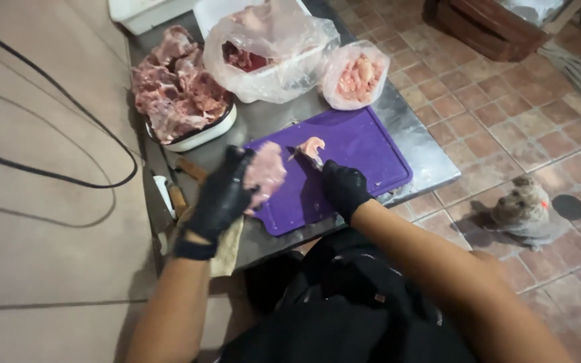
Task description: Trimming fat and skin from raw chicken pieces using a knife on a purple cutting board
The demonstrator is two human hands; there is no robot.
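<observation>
**Raw meat on the purple board, both hands gloved**

The left hand [220, 202], in a black glove, was closed around a pale pink piece of meat [265, 173], lifted just above the left edge of the purple cutting board [364, 144]. The right hand [344, 188], also black-gloved, gripped a knife [304, 156]; the blade pointed up and left and touched a smaller meat piece [312, 145] lying on the board. The handle was hidden inside the fist.

The board lay on a steel table [418, 144]. Behind it: a white tray [203, 134] heaped with pink scraps at left, a large clear bag [270, 54] of meat in the middle, and a small bag [356, 75] of pale pieces at right, just beside the board's far edge.

A small shaggy dog [526, 212] sat on the tiled floor [506, 114], right of the table.
</observation>
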